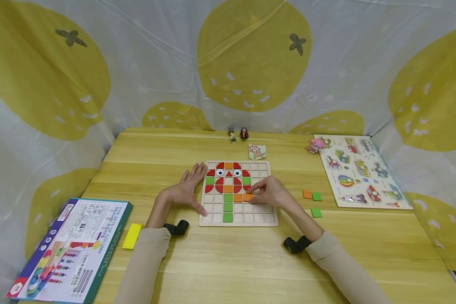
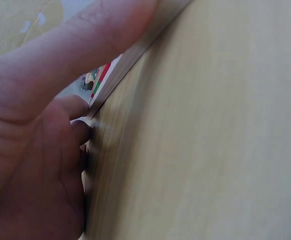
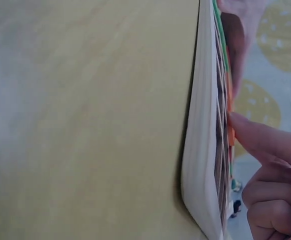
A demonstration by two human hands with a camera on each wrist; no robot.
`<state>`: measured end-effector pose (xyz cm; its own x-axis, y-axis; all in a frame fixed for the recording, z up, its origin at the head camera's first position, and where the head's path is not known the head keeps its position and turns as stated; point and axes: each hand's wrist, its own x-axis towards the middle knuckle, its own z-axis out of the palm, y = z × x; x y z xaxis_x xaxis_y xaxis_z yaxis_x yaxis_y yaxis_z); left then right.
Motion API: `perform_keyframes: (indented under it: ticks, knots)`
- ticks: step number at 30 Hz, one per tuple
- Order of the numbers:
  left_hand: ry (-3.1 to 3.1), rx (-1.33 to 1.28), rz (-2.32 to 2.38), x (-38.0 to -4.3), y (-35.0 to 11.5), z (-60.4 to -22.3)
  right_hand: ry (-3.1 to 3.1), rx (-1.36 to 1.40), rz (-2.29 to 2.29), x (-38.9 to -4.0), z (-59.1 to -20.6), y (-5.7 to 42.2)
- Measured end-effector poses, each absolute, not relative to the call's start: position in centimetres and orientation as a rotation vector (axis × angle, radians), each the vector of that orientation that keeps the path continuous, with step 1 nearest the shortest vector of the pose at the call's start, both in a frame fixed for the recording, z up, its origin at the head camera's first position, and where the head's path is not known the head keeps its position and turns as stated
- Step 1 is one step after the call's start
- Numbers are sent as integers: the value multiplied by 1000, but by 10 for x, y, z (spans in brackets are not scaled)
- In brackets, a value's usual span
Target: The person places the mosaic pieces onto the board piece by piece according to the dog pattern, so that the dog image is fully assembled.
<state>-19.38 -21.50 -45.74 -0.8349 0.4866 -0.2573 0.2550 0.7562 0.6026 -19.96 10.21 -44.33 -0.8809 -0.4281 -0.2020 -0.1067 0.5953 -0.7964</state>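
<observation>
A wooden grid board (image 1: 261, 218) lies mid-table with red, orange and green tiles forming a figure. My left hand (image 1: 190, 185) rests flat on the table against the board's left edge, fingers straight, thumb near its lower left corner. The left wrist view shows the left hand (image 2: 40, 130) beside the board edge (image 2: 135, 55). My right hand (image 1: 255, 195) pinches an orange tile (image 1: 247, 197) lying on the board to the right of the green column. In the right wrist view a fingertip (image 3: 250, 135) touches the orange tile (image 3: 230, 117) on the board (image 3: 200, 150).
Loose orange (image 1: 307, 194) and green (image 1: 317, 196) tiles and another green one (image 1: 316, 213) lie right of the board. A peg puzzle (image 1: 361, 173) sits far right, a printed box (image 1: 70, 249) and yellow piece (image 1: 132, 235) front left. Two figurines (image 1: 237, 134) and a card (image 1: 257, 151) stand behind.
</observation>
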Motion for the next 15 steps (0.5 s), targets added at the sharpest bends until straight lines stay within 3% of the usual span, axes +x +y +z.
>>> perform_keyframes:
  ticks: [9, 15]
  knots:
    - [2551, 569, 796, -194, -215, -458, 2376, -510, -1183, -203, -445, 99]
    - [2555, 563, 790, -194, -216, -457, 2385, -442, -1244, -209, -435, 137]
